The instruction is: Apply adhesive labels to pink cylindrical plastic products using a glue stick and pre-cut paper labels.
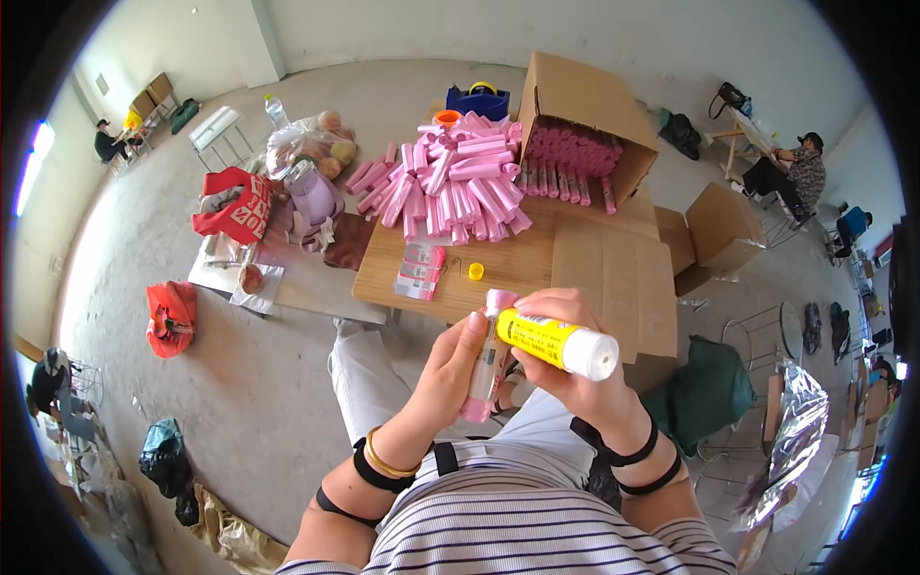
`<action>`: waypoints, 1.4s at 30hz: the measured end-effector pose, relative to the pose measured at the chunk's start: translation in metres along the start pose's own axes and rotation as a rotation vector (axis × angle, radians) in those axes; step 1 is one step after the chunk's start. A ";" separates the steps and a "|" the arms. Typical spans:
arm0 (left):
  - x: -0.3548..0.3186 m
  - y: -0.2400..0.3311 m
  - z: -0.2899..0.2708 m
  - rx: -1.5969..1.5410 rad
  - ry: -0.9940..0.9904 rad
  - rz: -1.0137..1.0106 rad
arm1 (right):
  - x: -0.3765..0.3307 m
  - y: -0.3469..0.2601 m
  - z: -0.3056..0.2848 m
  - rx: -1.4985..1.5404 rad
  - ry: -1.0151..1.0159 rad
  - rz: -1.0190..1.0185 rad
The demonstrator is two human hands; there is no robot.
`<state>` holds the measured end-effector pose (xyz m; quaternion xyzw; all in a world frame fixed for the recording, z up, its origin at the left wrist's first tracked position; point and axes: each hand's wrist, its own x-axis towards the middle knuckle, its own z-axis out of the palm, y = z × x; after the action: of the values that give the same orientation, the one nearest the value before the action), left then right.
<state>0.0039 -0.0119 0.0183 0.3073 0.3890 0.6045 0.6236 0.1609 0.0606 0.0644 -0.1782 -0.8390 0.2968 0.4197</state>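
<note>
My left hand [443, 376] is closed around a slim clear tube [487, 372] with pink at both ends, held upright over my lap. A yellow glue stick [539, 337] with a white base lies tilted in my right hand [596, 401], its far end against the upper part of the tube. Just beyond my hands, a small yellow cap [475, 271] stands on the wooden table [383, 278]. Left of the cap are pink-and-grey printed label sheets [418, 272]. Farther back rises a heap of pink rolled tubes [460, 182].
An open cardboard box [586, 101] lies on its side, stacked with similar tubes. Behind the heap is a blue tape dispenser [479, 102]. A low side table carries a red bag [233, 203] and a lilac container [314, 195]. Other people sit working at distant tables.
</note>
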 end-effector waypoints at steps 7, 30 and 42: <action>-0.018 0.009 0.010 0.096 -0.102 0.032 | -0.001 -0.007 -0.008 0.039 0.242 0.050; 0.004 0.009 -0.001 -0.139 0.060 0.037 | -0.054 0.008 0.016 0.468 0.249 0.410; 0.042 -0.002 -0.021 -0.314 0.219 -0.041 | -0.096 0.309 0.085 -0.297 0.097 0.783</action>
<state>-0.0145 0.0283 0.0015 0.1305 0.3617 0.6746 0.6301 0.1639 0.2135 -0.2332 -0.5559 -0.7208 0.3011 0.2842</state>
